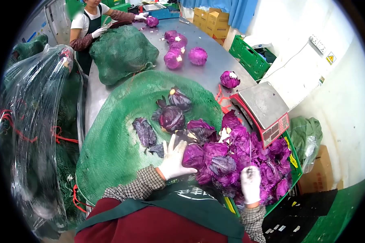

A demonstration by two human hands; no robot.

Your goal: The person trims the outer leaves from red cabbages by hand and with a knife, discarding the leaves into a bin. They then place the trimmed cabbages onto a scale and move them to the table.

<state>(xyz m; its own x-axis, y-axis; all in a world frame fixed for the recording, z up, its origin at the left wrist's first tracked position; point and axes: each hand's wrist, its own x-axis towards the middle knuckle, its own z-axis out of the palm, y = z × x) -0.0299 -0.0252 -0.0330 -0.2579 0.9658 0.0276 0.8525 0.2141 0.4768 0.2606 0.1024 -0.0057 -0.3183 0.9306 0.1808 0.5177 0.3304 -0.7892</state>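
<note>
My left hand (174,160), in a white glove, has its fingers spread. Its thumb side lies against a purple red cabbage (193,156). In my gloved right hand (251,185) is a knife (250,150), its thin blade pointing away from me over a heap of loose purple leaves (267,174). The hand is closed round the handle. The leaves fill a green crate (297,172) on my right. Darker cabbages (172,118) and a loose dark leaf (144,132) lie on the green mesh sack (109,141) beyond my left hand.
A red-framed scale (263,104) stands right, beside the leaves. Several trimmed cabbages (198,56) sit on the metal table (215,50). Across it, a gloved co-worker (94,24) touches a cabbage by a full mesh sack (123,52). Plastic-covered sacks (36,121) stand left.
</note>
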